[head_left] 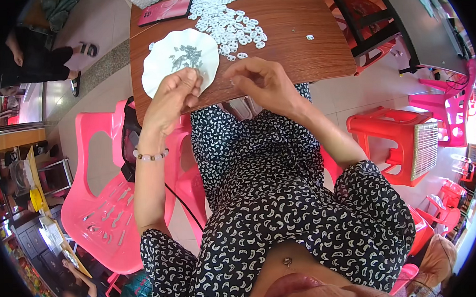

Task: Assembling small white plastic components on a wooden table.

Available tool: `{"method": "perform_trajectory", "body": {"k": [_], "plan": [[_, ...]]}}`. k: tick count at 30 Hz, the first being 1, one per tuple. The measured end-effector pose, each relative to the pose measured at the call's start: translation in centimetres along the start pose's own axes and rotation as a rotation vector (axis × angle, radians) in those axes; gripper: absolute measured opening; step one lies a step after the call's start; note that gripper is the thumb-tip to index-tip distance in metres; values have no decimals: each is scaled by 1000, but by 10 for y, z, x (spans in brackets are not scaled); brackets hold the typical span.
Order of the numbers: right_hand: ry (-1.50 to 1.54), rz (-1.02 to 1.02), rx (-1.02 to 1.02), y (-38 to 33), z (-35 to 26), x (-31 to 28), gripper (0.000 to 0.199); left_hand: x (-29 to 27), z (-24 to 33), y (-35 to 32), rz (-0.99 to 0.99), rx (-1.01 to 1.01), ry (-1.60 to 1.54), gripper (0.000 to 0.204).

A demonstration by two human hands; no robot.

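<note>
Over the near rim of a white scalloped plate [155, 56] is my left hand [177, 92], thumb and fingers pinched together. Whatever lies between those fingertips is too small to make out. Small grey metal-looking pieces [189, 57] lie heaped in the plate. Just to the right, above the table's front edge, my right hand [269, 85] is loosely curved, its index finger and thumb slightly apart, with nothing visible between them. Beyond both hands spreads a pile of small white oval pieces with two holes each [223, 25].
A pink phone-like case [165, 11] lies on the brown wooden table [308, 53] at the far left. One loose white piece [310, 37] is on the right side. Pink chair [105, 231] stands left, red stools [380, 141] right. Another person's legs [64, 61] show far left.
</note>
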State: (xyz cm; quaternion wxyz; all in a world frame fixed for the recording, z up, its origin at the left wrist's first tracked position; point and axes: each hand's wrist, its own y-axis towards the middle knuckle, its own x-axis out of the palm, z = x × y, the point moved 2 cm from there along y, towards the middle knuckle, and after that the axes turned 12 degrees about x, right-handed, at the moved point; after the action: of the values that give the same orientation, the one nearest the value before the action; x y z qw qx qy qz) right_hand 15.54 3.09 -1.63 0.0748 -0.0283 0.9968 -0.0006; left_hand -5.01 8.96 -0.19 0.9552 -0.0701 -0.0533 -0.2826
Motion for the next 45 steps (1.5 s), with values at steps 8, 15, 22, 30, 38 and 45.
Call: {"method": "perform_trajectory", "body": {"k": [8,15,22,30,38,45], "plan": [[-159,-21,-90,-11,-20,12,17,27,0,-18,-117,-123,-115,30],[-264,143,-317,-19,-17,8,12,36,-16,-22,-154,-205,-258,30],[-350,202,-380,-30,-20,3,11,52,-23,-28,-27,-157,-318,30],[-338,102,-308,-35,-23,0,11,51,-31,-31,18,-151,-376,22],[-280,112,-259,-40,-15,-8,11,66,-28,-30,55,-151,-345,26],[162,55,177,-40,-3,-5,29,65,-19,-38,195,68,-40,19]]}}
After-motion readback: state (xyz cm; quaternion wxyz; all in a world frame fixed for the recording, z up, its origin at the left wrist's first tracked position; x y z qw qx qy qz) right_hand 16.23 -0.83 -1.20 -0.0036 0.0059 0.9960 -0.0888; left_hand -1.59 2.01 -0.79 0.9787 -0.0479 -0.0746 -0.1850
